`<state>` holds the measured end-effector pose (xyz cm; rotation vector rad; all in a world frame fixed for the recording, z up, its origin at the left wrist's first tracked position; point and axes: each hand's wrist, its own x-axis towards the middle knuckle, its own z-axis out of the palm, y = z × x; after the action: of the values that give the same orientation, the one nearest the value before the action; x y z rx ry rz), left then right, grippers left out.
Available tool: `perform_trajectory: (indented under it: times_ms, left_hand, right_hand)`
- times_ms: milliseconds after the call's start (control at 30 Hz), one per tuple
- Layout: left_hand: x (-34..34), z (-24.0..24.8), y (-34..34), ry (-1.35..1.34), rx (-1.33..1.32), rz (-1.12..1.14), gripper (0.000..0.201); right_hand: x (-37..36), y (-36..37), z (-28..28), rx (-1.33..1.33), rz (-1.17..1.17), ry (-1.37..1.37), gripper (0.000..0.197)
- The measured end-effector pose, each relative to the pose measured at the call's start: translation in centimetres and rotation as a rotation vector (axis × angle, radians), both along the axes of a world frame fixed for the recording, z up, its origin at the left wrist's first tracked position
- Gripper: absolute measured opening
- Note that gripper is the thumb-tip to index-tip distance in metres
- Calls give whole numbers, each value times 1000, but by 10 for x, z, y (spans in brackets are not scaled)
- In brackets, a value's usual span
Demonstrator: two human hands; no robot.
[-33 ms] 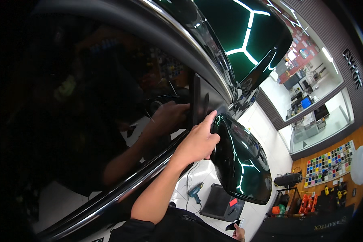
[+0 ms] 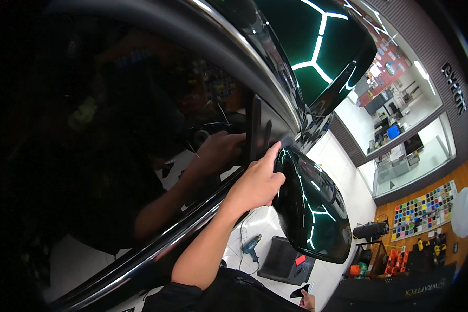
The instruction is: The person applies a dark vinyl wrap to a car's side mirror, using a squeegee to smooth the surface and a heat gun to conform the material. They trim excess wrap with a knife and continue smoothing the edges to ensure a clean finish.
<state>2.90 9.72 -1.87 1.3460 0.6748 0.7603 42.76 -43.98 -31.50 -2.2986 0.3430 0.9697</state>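
Observation:
My left hand (image 2: 257, 183) rests between the side window and the glossy dark green door mirror (image 2: 317, 208) of a car. Its index finger is stretched out, the tip at the dark triangular trim panel (image 2: 276, 127) by the mirror's base. The other fingers are curled, and I see nothing held in them. Low at the right, my right hand (image 2: 308, 300) is partly cut off by the lower edge. It grips a small black pointed piece (image 2: 299, 292) with a pale edge, whose kind I cannot make out. The dark window glass (image 2: 140, 130) mirrors my left arm.
Chrome trim (image 2: 156, 252) runs below the window. On the white tiled floor lie a heat gun (image 2: 252, 247) with its cord and a black case (image 2: 281, 262) bearing a red card (image 2: 300, 259). Farther right are a colour swatch board (image 2: 424, 210) and orange tools (image 2: 395, 261).
The view has shifted very slightly. My left fingertip stays by the mirror's base, and my right hand still grips the black piece.

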Motion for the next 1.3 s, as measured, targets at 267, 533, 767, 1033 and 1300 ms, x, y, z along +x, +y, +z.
perform_trajectory:
  times_ms: [267,533,767,1033,1300]
  left_hand:
    - [12,3,25,414,383,2,49]
    - [6,32,23,684,464,116,22]
    - [-5,55,26,752,798,294,42]
    - [20,65,50,1126,1127,61,22]
    - [27,45,60,1072,1122,146,5]
  right_hand:
    - [-61,-10,25,-378,287,-163,47]
    - [-53,-30,-27,-283,273,-18,43]
    - [-22,5,-72,-466,694,29,53]
    - [68,43,-95,-84,496,-11,33]
    - [79,69,-60,64,497,-143,30]
